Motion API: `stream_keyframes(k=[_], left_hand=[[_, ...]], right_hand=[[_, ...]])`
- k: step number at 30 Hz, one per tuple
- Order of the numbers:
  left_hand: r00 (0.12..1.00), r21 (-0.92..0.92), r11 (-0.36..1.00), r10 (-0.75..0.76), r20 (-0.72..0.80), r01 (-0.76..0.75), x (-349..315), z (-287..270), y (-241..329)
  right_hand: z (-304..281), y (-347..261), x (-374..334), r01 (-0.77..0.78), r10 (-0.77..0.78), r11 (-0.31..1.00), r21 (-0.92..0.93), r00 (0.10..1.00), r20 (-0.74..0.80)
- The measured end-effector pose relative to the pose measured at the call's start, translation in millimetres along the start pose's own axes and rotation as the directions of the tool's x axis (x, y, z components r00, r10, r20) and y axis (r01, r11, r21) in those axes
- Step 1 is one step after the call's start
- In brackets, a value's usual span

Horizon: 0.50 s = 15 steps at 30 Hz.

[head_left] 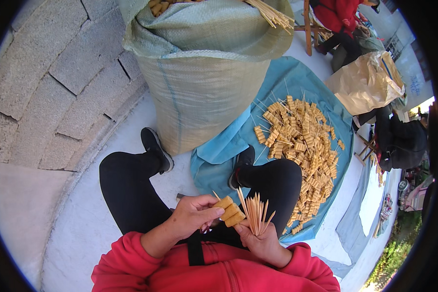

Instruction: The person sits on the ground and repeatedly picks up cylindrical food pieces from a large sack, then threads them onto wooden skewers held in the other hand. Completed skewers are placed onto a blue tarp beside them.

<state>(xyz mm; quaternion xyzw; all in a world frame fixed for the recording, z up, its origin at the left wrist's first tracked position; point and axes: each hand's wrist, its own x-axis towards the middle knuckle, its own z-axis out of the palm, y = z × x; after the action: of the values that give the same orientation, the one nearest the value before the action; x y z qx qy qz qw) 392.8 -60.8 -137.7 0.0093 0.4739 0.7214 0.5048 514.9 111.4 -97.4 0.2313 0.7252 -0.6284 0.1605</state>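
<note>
My left hand [191, 214] is closed on a few golden-brown, roll-shaped pieces [231, 213] set side by side in a short row. A pointed stick tip pokes out beyond the row near my left fingers. In my right hand [264, 244] is a fanned bunch of pale wooden skewers [256, 212], points upward. The fingertips of that hand meet the lower end of the row, so both hands are close together above my lap. What my right thumb and fingers pinch behind the row is partly hidden.
Beyond my knees stands a large woven sack [204, 92], with more brown pieces and loose skewers [271, 13] at its top. A heap of skewered pieces [304, 151] lies on a blue cloth [214, 163] to the right. A block wall [58, 82] rises at left. Other people [337, 22] sit at far right.
</note>
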Motion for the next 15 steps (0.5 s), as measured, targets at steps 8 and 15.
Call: stream_keyframes(k=[8, 15], left_hand=[[0.999, 0.107, 0.993, -0.050, 0.018, 0.048, 1.5, -2.3, -3.1], [0.991, -0.140, 0.982, 0.123, -0.059, -0.130, 6.2, -3.3, 3.7]], right_hand=[[-2.5, -6.4, -4.8, 0.037, -0.038, 0.992, 0.117, 0.999, 0.000], [-4.8, -10.6, -2.5, 0.037, -0.040, 0.978, 0.205, 0.999, 0.010]])
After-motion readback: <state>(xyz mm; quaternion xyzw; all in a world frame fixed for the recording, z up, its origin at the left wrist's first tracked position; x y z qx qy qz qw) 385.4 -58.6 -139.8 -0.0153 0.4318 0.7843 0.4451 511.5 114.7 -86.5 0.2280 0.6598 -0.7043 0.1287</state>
